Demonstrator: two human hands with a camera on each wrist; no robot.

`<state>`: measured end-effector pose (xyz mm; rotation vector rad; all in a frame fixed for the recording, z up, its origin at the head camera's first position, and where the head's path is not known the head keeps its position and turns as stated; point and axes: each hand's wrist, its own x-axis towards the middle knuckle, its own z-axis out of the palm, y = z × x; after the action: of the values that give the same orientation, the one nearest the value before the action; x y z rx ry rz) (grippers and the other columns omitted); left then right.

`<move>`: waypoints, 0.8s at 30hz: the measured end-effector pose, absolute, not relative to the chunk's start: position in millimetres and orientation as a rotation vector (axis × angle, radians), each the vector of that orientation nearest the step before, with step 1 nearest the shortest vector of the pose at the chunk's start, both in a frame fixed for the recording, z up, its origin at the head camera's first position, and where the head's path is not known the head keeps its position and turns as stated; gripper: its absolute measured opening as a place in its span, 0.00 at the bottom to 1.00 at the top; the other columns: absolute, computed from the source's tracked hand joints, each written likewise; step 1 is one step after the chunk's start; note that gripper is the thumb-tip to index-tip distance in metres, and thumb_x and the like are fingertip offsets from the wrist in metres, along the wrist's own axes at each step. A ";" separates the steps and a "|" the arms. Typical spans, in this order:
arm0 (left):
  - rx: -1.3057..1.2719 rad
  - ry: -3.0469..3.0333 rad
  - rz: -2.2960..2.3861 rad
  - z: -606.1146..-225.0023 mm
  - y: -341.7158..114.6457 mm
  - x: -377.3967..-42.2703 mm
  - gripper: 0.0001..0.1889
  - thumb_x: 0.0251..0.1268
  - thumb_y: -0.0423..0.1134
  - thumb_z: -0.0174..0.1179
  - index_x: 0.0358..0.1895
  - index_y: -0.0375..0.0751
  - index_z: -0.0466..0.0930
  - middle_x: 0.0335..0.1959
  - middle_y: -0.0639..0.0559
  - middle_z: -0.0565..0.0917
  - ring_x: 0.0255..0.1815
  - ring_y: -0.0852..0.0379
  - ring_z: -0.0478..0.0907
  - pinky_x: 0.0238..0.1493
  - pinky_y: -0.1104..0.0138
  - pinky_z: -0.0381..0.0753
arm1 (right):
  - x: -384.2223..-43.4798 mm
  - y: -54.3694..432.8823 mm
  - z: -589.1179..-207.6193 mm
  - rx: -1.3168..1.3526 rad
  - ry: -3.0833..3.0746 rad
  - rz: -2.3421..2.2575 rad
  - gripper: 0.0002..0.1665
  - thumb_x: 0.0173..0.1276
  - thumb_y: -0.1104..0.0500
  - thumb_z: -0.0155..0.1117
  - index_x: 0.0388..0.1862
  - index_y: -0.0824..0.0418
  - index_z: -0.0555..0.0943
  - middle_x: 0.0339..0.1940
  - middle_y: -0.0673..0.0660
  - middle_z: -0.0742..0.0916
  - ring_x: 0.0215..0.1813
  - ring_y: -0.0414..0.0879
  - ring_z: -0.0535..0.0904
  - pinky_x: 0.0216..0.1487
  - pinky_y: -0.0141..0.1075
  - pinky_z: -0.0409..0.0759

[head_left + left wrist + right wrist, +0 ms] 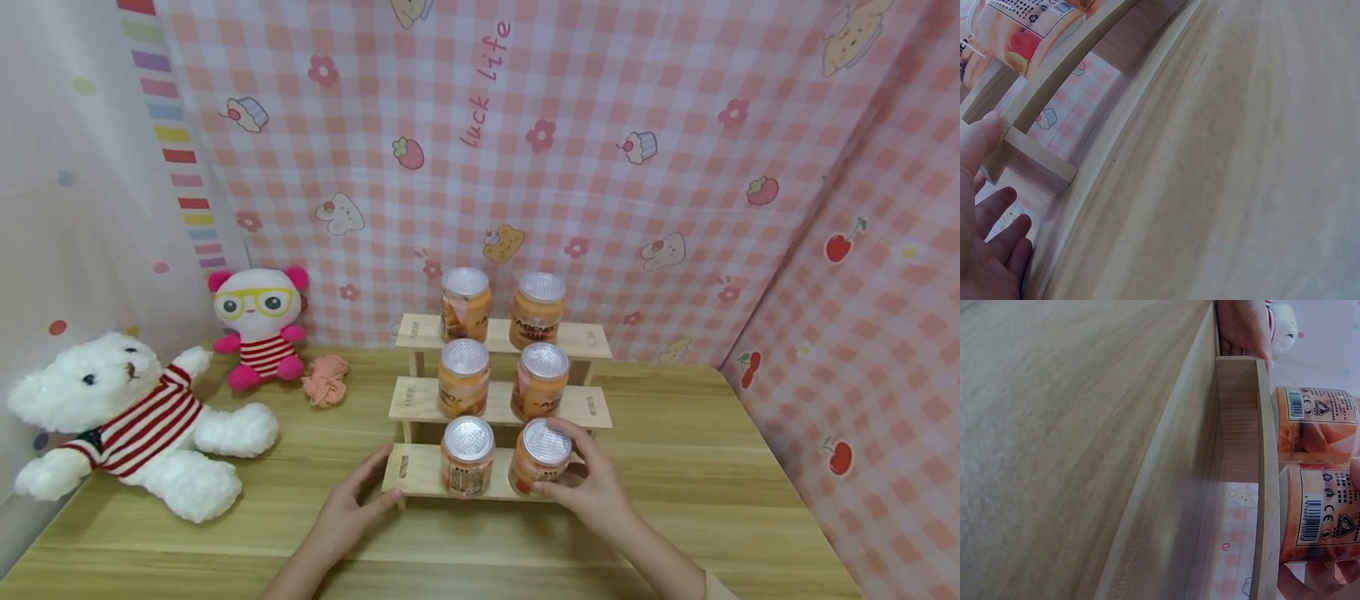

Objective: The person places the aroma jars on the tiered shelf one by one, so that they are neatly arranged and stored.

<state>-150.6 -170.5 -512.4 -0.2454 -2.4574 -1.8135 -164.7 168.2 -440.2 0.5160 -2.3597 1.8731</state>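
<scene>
A three-tiered wooden display rack (427,471) carries several orange-labelled cans with silver lids, two to a tier. My right hand (600,483) grips the front right can (542,457), thumb on its near side and fingers round its right side. That can (1322,512) stands on the lowest tier beside the front left can (468,457). At the rack's left end, my left hand (348,500) holds the lowest tier between thumb and index finger. In the left wrist view its thumb (985,134) lies against the tier's edge, the other fingers loose below.
A white teddy bear (142,425) in a striped shirt sits at the left of the wooden table (675,467). Nearer the back are a pink-eared plush toy (261,325) and a peach yarn bundle (326,381). A pink checked curtain (585,67) hangs behind the rack.
</scene>
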 end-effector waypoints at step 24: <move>-0.250 -2.471 -1.782 -513.9 -171.0 -156.7 0.35 0.58 0.42 0.68 0.70 0.44 0.67 0.67 0.41 0.68 0.66 0.41 0.65 0.65 0.47 0.61 | -166.8 174.0 -436.7 0.677 -2.526 1.411 0.55 0.47 0.59 0.81 0.72 0.53 0.61 0.62 0.57 0.76 0.58 0.52 0.74 0.52 0.49 0.78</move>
<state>-156.7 -171.0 -513.9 -0.2502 -2.4712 -1.7816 -166.8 174.0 -436.7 0.6767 -2.5261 1.4110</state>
